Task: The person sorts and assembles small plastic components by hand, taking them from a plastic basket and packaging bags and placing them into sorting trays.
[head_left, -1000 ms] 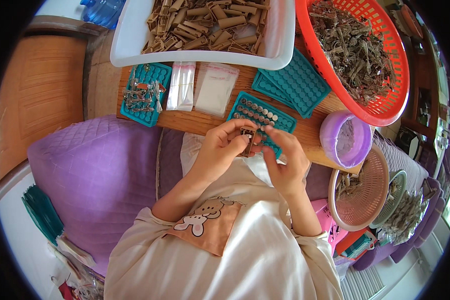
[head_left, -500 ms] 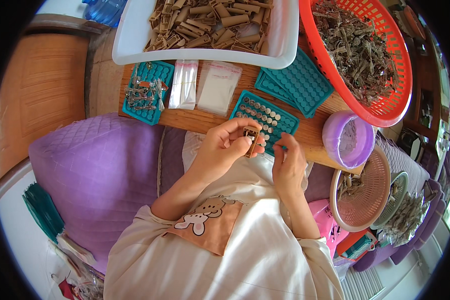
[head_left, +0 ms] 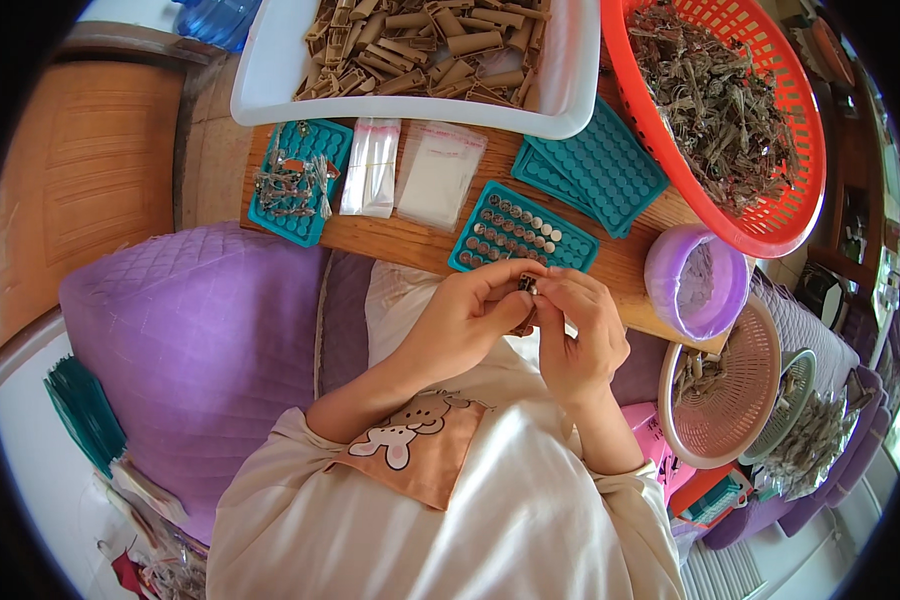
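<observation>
Between the thumb and fingers of my left hand (head_left: 465,315) is a small brown plastic casing (head_left: 527,285), mostly covered by fingers. My right hand (head_left: 585,330) is closed, its thumb and fingertips pressed together against the open side of the casing. A tiny shiny spot shows there, but what the right fingertips pinch is hidden. Just beyond both hands lies a teal tray (head_left: 577,241) with rows of round silvery button cells (head_left: 516,230) in its pockets. My hands cover part of its near edge.
A white bin (head_left: 570,122) of brown casings stands at the back, beside a red basket (head_left: 815,190) of wired parts. Stacked teal trays (head_left: 620,185), plastic bags (head_left: 440,175), another teal tray (head_left: 305,228) with metal parts and a purple tub (head_left: 660,285) share the wooden table.
My right hand has moved left from beside the cell tray to the casing, and its fingertips now meet it. My left hand has shifted slightly right and nearer, still holding the casing.
</observation>
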The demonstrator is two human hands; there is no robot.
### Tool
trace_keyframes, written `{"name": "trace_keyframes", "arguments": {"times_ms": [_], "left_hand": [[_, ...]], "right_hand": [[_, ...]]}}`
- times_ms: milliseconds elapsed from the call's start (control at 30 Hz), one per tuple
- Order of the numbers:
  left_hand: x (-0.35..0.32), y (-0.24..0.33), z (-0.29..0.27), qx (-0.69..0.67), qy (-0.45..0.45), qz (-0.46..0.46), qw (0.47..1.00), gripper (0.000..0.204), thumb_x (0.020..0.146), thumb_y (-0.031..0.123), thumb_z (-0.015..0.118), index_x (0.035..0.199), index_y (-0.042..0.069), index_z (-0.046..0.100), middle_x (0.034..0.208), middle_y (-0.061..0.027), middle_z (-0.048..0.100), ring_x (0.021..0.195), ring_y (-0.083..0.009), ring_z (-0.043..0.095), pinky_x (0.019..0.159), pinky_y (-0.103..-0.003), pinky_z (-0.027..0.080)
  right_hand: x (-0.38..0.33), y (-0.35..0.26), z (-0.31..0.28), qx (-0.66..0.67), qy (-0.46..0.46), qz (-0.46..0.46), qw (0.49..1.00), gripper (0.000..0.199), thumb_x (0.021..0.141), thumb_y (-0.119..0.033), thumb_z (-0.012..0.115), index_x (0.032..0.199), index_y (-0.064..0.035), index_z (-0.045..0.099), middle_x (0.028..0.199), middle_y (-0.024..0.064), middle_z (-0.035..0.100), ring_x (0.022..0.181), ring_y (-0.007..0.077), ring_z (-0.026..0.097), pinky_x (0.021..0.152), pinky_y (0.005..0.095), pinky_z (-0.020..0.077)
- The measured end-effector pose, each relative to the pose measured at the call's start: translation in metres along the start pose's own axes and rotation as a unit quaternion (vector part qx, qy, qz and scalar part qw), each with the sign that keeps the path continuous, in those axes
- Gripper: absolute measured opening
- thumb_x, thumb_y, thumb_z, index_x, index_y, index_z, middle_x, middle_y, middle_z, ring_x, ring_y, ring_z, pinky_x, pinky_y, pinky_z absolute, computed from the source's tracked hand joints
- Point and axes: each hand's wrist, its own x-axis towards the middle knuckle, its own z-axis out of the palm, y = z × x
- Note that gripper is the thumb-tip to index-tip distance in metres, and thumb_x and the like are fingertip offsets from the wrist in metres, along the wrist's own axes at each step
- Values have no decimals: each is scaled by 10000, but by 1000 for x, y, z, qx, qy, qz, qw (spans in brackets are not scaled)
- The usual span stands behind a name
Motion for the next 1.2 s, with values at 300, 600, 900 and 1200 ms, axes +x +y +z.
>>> {"name": "trace_keyframes", "arguments": {"times_ms": [300, 600, 900, 1200], "left_hand": [[5, 3, -4, -18, 85, -2, 996, 237, 835, 26, 425, 1058, -41, 472, 850, -74, 566, 721, -93, 534, 654, -221, 451], [4, 6, -11, 1, 62, 51, 997, 244, 785, 30, 434, 1009, -44, 497, 851, -116, 569, 728, -160, 583, 623, -245, 472], [2, 11, -3, -7, 64, 22, 998, 258, 827, 28, 455, 1071, -55, 467, 886, -84, 571, 767, -95, 546, 678, -214, 453], [3, 8, -5, 190, 47, 45, 980, 286, 839, 22, 445, 1113, -59, 439, 902, -63, 556, 757, -92, 530, 706, -216, 454]], "right_hand": [[-2, 17, -5, 46, -55, 67, 995, 243, 666, 83, 575, 894, 5, 543, 823, 116, 603, 754, 251, 587, 624, 313, 481], [-5, 58, 8, -192, -89, 52, 976, 218, 673, 39, 591, 879, -25, 556, 763, 103, 584, 708, 235, 575, 580, 305, 463], [11, 6, -1, 44, -8, 48, 998, 238, 637, 49, 645, 830, -23, 526, 775, 90, 604, 687, 211, 612, 556, 248, 482], [27, 3, -13, 16, -121, 25, 992, 206, 621, 57, 616, 778, -24, 510, 737, 92, 592, 648, 242, 592, 540, 294, 475]]}}
